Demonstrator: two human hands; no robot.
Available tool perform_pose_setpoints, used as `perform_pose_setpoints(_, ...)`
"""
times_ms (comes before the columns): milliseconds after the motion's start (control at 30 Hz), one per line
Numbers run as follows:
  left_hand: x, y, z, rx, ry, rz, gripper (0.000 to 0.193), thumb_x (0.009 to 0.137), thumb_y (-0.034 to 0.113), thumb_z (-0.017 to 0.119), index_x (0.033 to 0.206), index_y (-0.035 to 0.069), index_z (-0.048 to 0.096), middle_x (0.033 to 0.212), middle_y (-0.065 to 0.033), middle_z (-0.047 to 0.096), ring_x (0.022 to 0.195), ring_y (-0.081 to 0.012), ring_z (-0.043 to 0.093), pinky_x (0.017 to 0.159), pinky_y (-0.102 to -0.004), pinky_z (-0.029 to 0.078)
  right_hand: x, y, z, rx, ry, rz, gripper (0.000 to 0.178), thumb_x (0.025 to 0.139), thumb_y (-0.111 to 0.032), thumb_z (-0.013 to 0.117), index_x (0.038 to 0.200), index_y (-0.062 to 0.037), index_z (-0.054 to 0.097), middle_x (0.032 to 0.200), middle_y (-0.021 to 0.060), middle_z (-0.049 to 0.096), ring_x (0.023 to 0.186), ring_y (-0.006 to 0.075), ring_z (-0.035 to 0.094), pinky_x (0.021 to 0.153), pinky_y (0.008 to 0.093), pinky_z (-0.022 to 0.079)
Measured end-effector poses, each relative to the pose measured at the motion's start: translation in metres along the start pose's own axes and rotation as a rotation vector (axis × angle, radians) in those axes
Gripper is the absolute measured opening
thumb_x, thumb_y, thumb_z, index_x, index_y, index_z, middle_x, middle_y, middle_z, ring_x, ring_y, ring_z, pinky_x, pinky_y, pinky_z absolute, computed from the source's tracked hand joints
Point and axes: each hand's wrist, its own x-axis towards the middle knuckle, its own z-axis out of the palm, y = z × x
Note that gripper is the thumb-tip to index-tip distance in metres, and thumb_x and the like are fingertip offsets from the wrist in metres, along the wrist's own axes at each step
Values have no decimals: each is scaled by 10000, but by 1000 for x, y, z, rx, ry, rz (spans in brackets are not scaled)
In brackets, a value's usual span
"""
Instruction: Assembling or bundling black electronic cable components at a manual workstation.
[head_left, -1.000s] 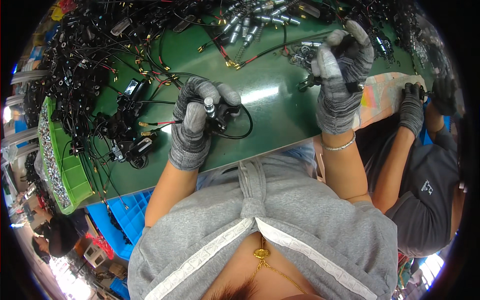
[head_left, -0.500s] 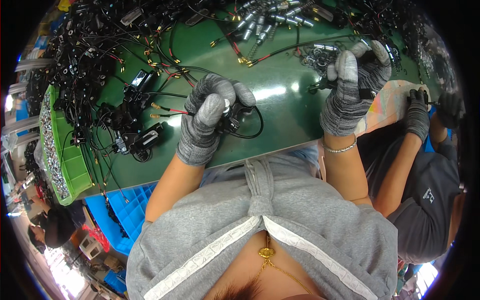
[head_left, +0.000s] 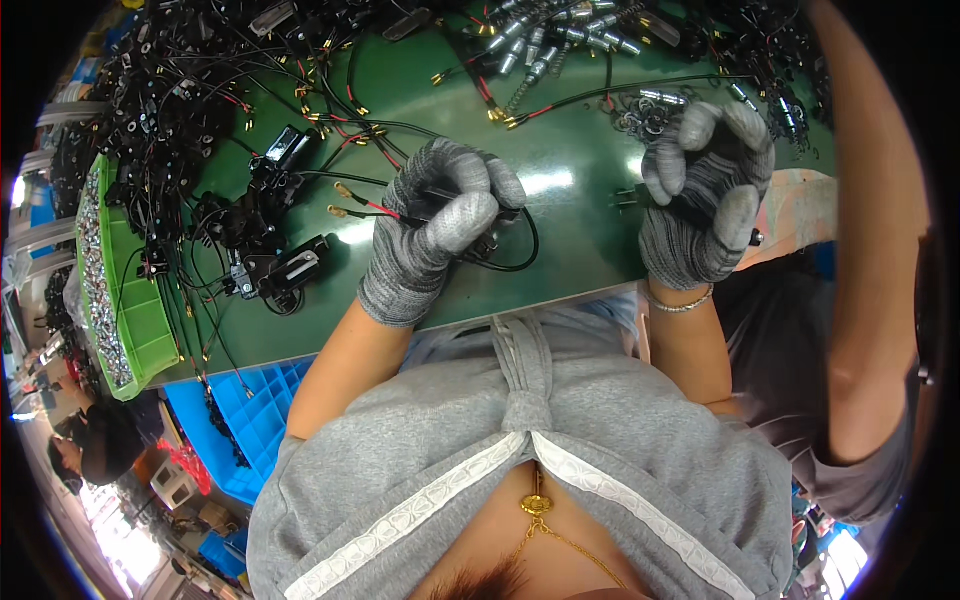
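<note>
My left hand [head_left: 430, 230], in a grey knit glove, is closed around a small black part with black and red wires [head_left: 500, 255] looping out over the green table [head_left: 570, 180]. My right hand [head_left: 705, 195], also gloved, is raised near the table's right side with fingers curled around a small dark piece; what it is stays unclear. Brass-tipped wire ends [head_left: 345, 195] stick out to the left of my left hand.
A heap of black wired parts [head_left: 170, 110] covers the left and back of the table. Silver metal connectors [head_left: 560, 35] lie at the back. A green tray of small parts [head_left: 110, 290] sits at far left, a blue crate [head_left: 240, 415] below it. Another person's arm [head_left: 860, 230] reaches in at right.
My left hand has drawn closer to me with the wired part. My right hand moved down from the back of the table. The other person's arm now reaches far over the right side.
</note>
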Motion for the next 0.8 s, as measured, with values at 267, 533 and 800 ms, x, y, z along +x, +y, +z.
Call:
perform_pose_setpoints(267,5,-4,-2,-59,-40,31,208,808,151,717,951,104,572,974,-119,647,854,-178,612,751,-307,514,5,-3,4,-98,143,174,934,722,-742,632,1281,-1,524,953,85,560,614,81,483,468,168,401)
perform_pose_setpoints(533,8,-6,-5,-112,-35,53,192,807,139,713,940,89,583,966,-126,632,864,-196,621,721,-306,527,1,4,-4,-37,0,156,775,807,-681,587,1346,-127,532,1223,169,562,829,135,523,503,177,423)
perform_pose_setpoints(800,6,-4,-3,-118,-3,33,201,804,147,720,943,79,591,953,-115,613,827,-208,622,692,-316,531,5,-18,4,-92,-47,191,673,848,-478,649,1308,-12,499,1052,175,587,774,175,562,566,226,465)
